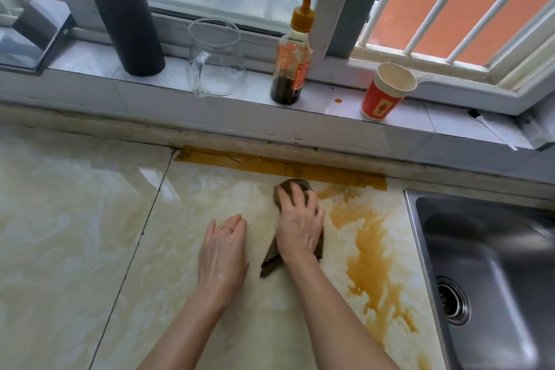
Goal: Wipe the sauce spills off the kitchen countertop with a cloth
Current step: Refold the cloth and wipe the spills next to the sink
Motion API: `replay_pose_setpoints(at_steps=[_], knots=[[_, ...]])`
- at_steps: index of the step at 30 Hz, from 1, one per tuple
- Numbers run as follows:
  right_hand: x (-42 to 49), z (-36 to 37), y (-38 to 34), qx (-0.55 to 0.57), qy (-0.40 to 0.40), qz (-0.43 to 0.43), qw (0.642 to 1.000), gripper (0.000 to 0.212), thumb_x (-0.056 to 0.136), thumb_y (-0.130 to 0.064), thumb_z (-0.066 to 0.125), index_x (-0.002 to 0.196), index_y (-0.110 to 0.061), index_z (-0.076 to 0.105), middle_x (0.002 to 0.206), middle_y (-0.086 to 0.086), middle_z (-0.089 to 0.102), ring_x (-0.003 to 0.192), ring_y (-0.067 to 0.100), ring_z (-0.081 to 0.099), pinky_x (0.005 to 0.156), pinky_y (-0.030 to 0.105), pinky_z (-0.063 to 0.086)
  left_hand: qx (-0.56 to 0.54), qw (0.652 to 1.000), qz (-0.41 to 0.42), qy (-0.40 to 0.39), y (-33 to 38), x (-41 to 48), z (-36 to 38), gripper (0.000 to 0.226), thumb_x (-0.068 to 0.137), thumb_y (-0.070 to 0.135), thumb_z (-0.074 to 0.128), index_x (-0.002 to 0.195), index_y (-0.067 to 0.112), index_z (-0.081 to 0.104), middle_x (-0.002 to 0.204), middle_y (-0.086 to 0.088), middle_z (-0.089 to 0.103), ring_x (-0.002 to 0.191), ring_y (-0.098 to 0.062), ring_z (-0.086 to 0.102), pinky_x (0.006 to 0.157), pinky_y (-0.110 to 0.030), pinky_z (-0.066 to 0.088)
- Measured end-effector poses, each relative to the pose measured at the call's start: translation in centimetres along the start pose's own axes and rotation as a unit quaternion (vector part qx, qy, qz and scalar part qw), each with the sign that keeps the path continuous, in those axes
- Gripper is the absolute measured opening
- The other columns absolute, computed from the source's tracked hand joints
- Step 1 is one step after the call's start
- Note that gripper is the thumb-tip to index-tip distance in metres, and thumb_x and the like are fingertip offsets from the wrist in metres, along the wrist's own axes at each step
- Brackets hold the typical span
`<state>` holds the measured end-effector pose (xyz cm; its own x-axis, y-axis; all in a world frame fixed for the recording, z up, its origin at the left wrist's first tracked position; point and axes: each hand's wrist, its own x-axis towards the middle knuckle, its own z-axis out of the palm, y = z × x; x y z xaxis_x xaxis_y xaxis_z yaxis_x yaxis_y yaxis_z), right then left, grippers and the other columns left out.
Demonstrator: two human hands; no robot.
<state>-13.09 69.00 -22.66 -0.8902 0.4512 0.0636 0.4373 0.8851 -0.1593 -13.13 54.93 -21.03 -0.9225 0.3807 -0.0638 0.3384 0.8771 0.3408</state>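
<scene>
Where sauce (pixel 372 267) streaks glossy countertop (pixel 75 219), right hand (pixel 298 225) presses crumpled cloth (pixel 271 263).

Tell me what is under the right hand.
The right hand presses a brown cloth flat on the countertop. Whatever lies beneath the cloth is hidden.

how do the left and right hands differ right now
The right hand presses on the brown cloth; the left hand rests bare on the countertop. The right hand reaches farther back, beside the sauce spill; the left hand lies nearer the person. The left hand shows a ring; the right hand shows none. Both are palm down.
</scene>
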Motion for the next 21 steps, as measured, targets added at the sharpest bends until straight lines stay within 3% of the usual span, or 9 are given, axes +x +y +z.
replay_pose_setpoints(at_steps=[3, 6, 8, 13, 18, 21], knots=[[-0.1, -0.8, 3.8, -0.010, 0.015, 0.101, 0.995, 0.052, 0.091, -0.021, 0.056, 0.139, -0.033, 0.044, 0.148, -0.003, 0.038, 0.130, 0.024, 0.030, 0.095, 0.035, 0.027, 0.002, 1.000, -0.004, -0.002, 0.1, 0.2, -0.3, 0.048, 0.083, 0.000, 0.042, 0.126, 0.018, 0.053, 0.146, 0.001, 0.045, 0.132, -0.013, 0.042, 0.119, -0.033, 0.010], [-1.2, -0.9, 5.4, -0.010, 0.035, 0.154, 0.987, 0.054, 0.088, -0.013, 0.056, 0.138, -0.030, 0.046, 0.148, 0.000, 0.039, 0.128, 0.026, 0.032, 0.095, 0.038, 0.026, 0.009, 1.000, -0.006, 0.004, 0.2, 0.5, -0.4, 0.044, 0.081, -0.001, 0.040, 0.118, 0.016, 0.057, 0.141, 0.000, 0.050, 0.129, -0.015, 0.046, 0.119, -0.034, 0.011], [-1.7, -0.5, 4.5, 0.011, 0.046, 0.146, 0.988, 0.057, 0.085, -0.009, 0.058, 0.137, -0.028, 0.048, 0.149, 0.001, 0.040, 0.131, 0.028, 0.031, 0.097, 0.041, 0.028, 0.011, 1.000, -0.013, 0.007, 0.6, 0.5, -0.3, 0.043, 0.080, -0.003, 0.041, 0.116, 0.014, 0.059, 0.137, -0.004, 0.054, 0.126, -0.017, 0.049, 0.119, -0.035, 0.013], [0.3, 0.2, 3.4, -0.012, -0.007, 0.004, 1.000, 0.062, 0.091, -0.014, 0.048, 0.146, -0.035, 0.030, 0.157, -0.006, 0.022, 0.143, 0.022, 0.014, 0.112, 0.045, 0.016, 0.029, 0.999, -0.023, -0.008, 1.5, 0.6, -0.1, 0.045, 0.083, 0.003, 0.048, 0.126, 0.015, 0.053, 0.140, -0.008, 0.049, 0.125, -0.023, 0.046, 0.117, -0.037, 0.018], [1.9, -0.7, 6.4, -0.015, -0.011, 0.121, 0.992, 0.068, 0.089, -0.015, 0.053, 0.147, -0.036, 0.025, 0.159, -0.005, 0.017, 0.143, 0.022, 0.010, 0.112, 0.044, 0.017, 0.022, 1.000, 0.005, -0.018, 3.1, 1.1, 0.0, 0.041, 0.087, 0.007, 0.045, 0.126, 0.018, 0.048, 0.149, -0.007, 0.034, 0.132, -0.026, 0.034, 0.113, -0.042, 0.023], [0.5, -0.2, 5.7, -0.017, -0.008, 0.113, 0.993, 0.070, 0.086, -0.013, 0.055, 0.147, -0.034, 0.027, 0.159, -0.003, 0.017, 0.143, 0.024, 0.010, 0.110, 0.044, 0.013, 0.010, 0.999, 0.032, -0.029, 4.1, 1.6, 0.6, 0.048, 0.088, 0.005, 0.042, 0.135, 0.018, 0.041, 0.154, -0.005, 0.027, 0.141, -0.023, 0.023, 0.117, -0.045, 0.015]])
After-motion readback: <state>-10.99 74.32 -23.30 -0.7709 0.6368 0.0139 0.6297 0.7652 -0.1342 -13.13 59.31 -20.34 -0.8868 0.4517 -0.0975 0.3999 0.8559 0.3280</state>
